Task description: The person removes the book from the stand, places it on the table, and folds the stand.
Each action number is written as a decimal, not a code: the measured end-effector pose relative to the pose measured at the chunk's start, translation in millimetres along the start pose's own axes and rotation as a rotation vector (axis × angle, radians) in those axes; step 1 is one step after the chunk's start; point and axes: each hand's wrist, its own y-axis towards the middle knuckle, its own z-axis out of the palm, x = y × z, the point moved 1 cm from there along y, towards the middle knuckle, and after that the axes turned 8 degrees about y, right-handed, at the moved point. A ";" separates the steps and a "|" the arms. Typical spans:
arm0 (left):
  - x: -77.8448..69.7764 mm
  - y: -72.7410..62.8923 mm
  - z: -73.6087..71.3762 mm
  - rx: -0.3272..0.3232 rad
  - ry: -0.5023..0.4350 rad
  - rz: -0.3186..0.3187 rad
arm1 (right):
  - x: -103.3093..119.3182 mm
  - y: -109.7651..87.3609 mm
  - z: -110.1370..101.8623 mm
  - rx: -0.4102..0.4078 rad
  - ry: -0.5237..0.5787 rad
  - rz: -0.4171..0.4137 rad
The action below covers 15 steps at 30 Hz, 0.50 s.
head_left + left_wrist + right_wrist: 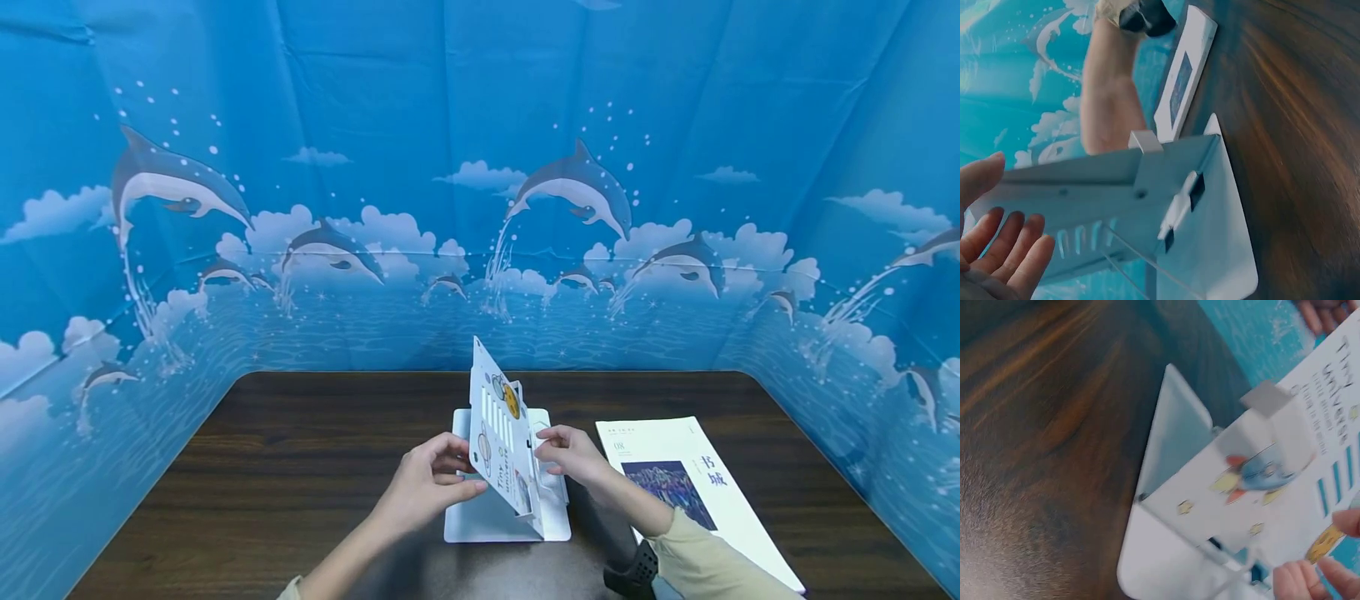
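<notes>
One printed panel (499, 457) slants up from its white base (486, 522) between the left hand (429, 485) and the right hand (574, 458), long edges running away from the person, face turned rightward. The left, nearer the raised edge, has thumb and fingers loosely spread, with no firm grip showing; the right bends its fingers by the face, and whether they pinch anything I cannot tell.

From my remote feed I log a pale cream-yellow right sleeve (708, 554); black strap (637, 572) beside its cuff (667, 533); left sleeve (290, 589) similarly pale, just a sliver.
</notes>
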 end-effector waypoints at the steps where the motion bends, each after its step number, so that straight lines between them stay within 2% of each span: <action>1: 3.6 0.9 -0.8 0.008 0.003 0.006 | 3.2 -1.1 -0.5 0.003 0.004 -0.017; 5: 19.9 5.4 -4.8 0.021 0.047 0.002 | 20.1 -11.6 1.0 0.035 -0.017 -0.150; 9: 36.8 10.3 -7.0 0.022 0.117 -0.014 | 33.9 -26.0 8.5 0.097 -0.115 -0.308; 15: 65.5 17.7 -6.1 0.021 0.132 -0.052 | 33.0 -36.5 18.1 0.183 -0.209 -0.442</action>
